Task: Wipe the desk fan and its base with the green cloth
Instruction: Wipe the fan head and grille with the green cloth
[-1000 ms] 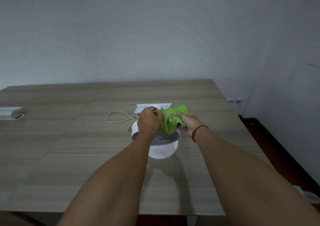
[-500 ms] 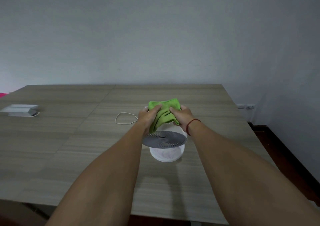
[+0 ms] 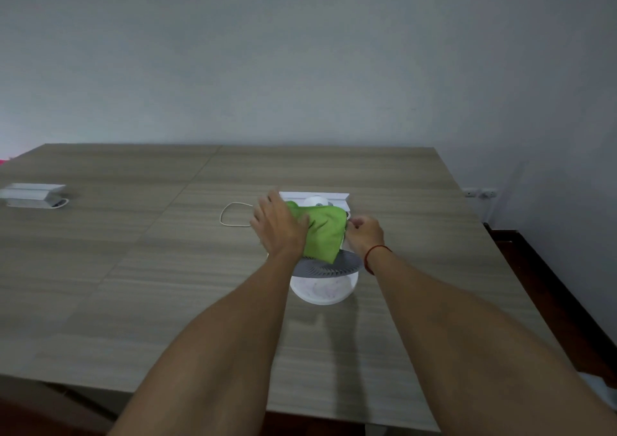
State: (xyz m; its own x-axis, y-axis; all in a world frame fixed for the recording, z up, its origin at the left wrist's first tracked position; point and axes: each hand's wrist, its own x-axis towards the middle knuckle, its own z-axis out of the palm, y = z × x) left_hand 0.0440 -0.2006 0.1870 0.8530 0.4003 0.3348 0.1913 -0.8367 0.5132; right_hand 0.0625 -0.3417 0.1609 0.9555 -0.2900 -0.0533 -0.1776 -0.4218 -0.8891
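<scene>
A small white desk fan (image 3: 329,268) stands in the middle of the wooden table, its grey grille tilted towards me above a round white base (image 3: 322,290). The green cloth (image 3: 324,233) lies draped over the top and back of the fan head. My left hand (image 3: 278,226) presses flat on the cloth's left side, fingers spread. My right hand (image 3: 364,235) grips the fan head at its right edge, beside the cloth, with a red string on the wrist. The back of the fan is hidden by cloth and hands.
A white cable (image 3: 233,213) loops on the table (image 3: 133,268) left of the fan. A white flap (image 3: 314,196) stands just behind the fan, another white flap (image 3: 31,195) at far left. The table's right edge drops to a dark floor (image 3: 547,288); wall sockets (image 3: 480,194) sit low.
The cloth has spread down over the fan head. My left hand moved from pinching it to pressing flat on it. My right hand let go of the cloth and shifted right onto the fan.
</scene>
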